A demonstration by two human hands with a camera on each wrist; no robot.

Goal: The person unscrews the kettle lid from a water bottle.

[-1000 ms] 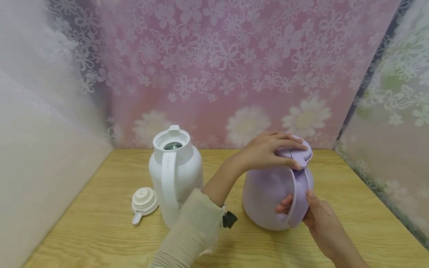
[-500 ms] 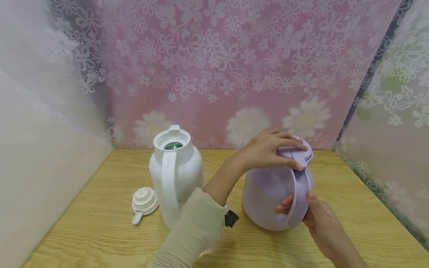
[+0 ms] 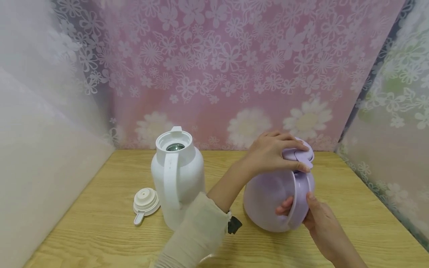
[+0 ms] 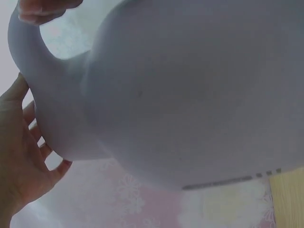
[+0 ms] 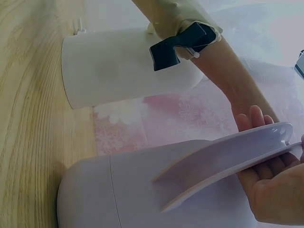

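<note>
A lavender thermos jug stands on the right side of the table, and its body fills much of the left wrist view. My left hand lies over its lid, fingers across the top and thumb at the lid's tab. Lower down, my right hand grips the jug's handle, thumb on the near side and fingertips showing through the handle opening. In the left wrist view, my left hand curls round the top end of the jug. The right wrist view shows my right hand around the handle.
Left of centre stands a white thermos jug with its mouth uncovered. A cream stopper with a small tab lies beside it on the wooden table. Flowered panels close off the back and sides. My left forearm crosses before the white jug.
My left hand and the lavender lid's tab have shifted slightly to the right relative to the handle. My right hand keeps its hold on the handle; the head view has shifted slightly.
</note>
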